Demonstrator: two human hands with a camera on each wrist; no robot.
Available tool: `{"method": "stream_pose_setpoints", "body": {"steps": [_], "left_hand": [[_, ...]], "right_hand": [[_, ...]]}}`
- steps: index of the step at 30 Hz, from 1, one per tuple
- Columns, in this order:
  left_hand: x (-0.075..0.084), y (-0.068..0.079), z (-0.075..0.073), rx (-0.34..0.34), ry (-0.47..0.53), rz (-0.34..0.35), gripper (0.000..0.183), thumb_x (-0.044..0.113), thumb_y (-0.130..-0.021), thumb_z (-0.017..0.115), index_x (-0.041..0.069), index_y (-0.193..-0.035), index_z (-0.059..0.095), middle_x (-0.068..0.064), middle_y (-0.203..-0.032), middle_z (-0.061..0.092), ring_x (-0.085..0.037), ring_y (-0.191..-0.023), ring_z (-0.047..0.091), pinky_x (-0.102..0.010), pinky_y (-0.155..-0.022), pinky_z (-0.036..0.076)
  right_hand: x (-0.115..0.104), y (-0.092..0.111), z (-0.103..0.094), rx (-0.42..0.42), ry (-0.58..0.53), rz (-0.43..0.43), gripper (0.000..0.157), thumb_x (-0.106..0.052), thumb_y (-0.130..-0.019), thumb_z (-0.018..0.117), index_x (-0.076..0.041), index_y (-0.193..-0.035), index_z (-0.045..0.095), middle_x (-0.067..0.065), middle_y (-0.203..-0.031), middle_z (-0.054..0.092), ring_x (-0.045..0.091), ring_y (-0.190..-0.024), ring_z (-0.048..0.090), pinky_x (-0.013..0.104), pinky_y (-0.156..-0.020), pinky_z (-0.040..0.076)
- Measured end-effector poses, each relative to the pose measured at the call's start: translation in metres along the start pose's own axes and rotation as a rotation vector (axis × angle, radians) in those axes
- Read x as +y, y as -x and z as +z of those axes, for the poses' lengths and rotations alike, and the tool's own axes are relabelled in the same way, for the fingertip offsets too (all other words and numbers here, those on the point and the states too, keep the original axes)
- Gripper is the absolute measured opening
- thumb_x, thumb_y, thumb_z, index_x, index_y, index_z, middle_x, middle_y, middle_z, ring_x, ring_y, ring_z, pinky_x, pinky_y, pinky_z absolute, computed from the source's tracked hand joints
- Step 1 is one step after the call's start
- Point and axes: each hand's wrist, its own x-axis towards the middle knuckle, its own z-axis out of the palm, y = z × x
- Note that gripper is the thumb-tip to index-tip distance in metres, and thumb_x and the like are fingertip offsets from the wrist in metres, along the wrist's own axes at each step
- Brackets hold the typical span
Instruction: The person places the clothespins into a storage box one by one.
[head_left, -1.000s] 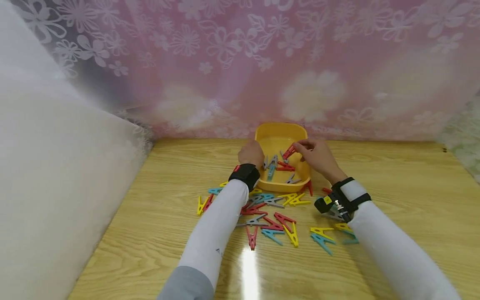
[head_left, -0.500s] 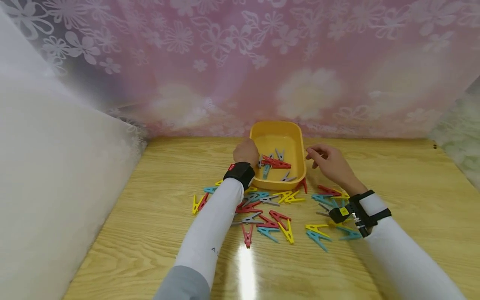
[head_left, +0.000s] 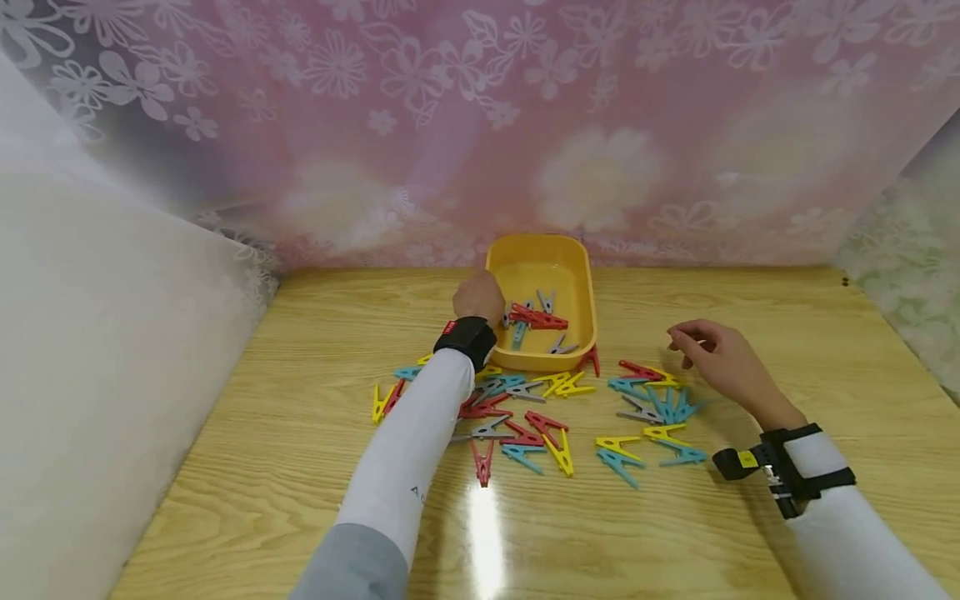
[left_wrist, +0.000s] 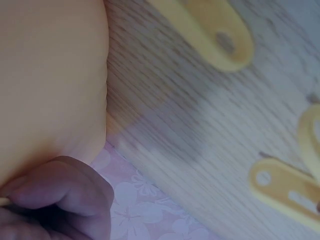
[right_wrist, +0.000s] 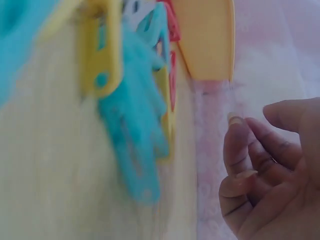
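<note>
A yellow plastic basin (head_left: 536,277) stands against the back of the table. My left hand (head_left: 480,297) grips its left rim, with the curled fingers (left_wrist: 65,182) at the basin wall (left_wrist: 50,75) in the left wrist view. Inside lie red clothespins (head_left: 538,318), a blue clothespin (head_left: 519,335) and several grey clothespins (head_left: 560,345). To the right of the basin, my right hand (head_left: 723,358) hovers over the table, holding nothing. Its fingers are loosely bent, and the thumb (right_wrist: 287,114) is apart from them in the right wrist view.
Loose clothespins in yellow, blue, red and grey lie before the basin, such as a yellow-and-red pair (head_left: 558,450). A right-hand cluster includes blue clothespins (head_left: 663,406) near my right wrist. A pink floral curtain (head_left: 450,167) hangs behind the wooden table (head_left: 300,375).
My right hand let a red clothespin drop into the basin, then moved out over its right rim and farther right. My left hand has stayed on the left rim.
</note>
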Motion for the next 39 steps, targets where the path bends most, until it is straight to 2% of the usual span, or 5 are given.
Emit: {"method": "stream_pose_setpoints", "body": {"steps": [9,14,20,31,39], "left_hand": [[0.0,0.002,0.0,0.008,-0.002,0.016,0.022,0.021,-0.099,0.051,0.004,-0.101,0.063,-0.007,-0.082,0.063,-0.02,-0.072,0.064,-0.033,-0.064,0.055],[-0.002,0.002,-0.002,0.01,-0.003,0.016,0.022,0.021,-0.1,0.05,0.004,-0.101,0.063,-0.007,-0.083,0.063,-0.02,-0.072,0.064,-0.033,-0.065,0.055],[-0.002,0.0,0.0,0.013,-0.004,0.008,0.022,0.021,-0.1,0.05,0.004,-0.103,0.063,-0.008,-0.084,0.064,-0.021,-0.073,0.065,-0.033,-0.065,0.055],[0.0,0.001,0.001,0.013,0.01,-0.004,0.021,0.022,-0.099,0.052,0.004,-0.101,0.062,-0.007,-0.084,0.063,-0.021,-0.074,0.065,-0.035,-0.067,0.056],[0.001,0.003,0.001,0.012,0.01,-0.001,0.022,0.022,-0.1,0.051,0.003,-0.102,0.062,-0.008,-0.083,0.063,-0.021,-0.073,0.065,-0.034,-0.066,0.056]], "right_hand": [[0.012,0.033,-0.015,-0.085,0.104,-0.002,0.035,-0.026,-0.101,0.049,-0.001,-0.124,0.058,0.015,-0.099,0.063,0.026,-0.077,0.06,0.032,-0.058,0.047],[0.02,0.042,-0.017,-0.171,0.137,-0.08,0.027,-0.004,-0.095,0.055,-0.001,-0.122,0.06,0.02,-0.115,0.057,0.023,-0.084,0.057,0.03,-0.062,0.047],[0.027,0.045,-0.012,-0.234,0.13,-0.165,0.034,0.01,-0.086,0.057,-0.001,-0.118,0.062,0.021,-0.116,0.051,0.013,-0.073,0.049,0.026,-0.058,0.042],[0.032,0.05,-0.015,-0.23,0.191,-0.142,0.032,0.0,-0.083,0.07,0.0,-0.114,0.06,0.019,-0.113,0.051,0.014,-0.079,0.051,0.027,-0.064,0.046],[0.034,0.057,-0.021,-0.331,0.118,0.046,0.035,-0.022,-0.088,0.071,0.0,-0.112,0.057,0.003,-0.092,0.056,0.014,-0.077,0.053,0.028,-0.063,0.045]]}}
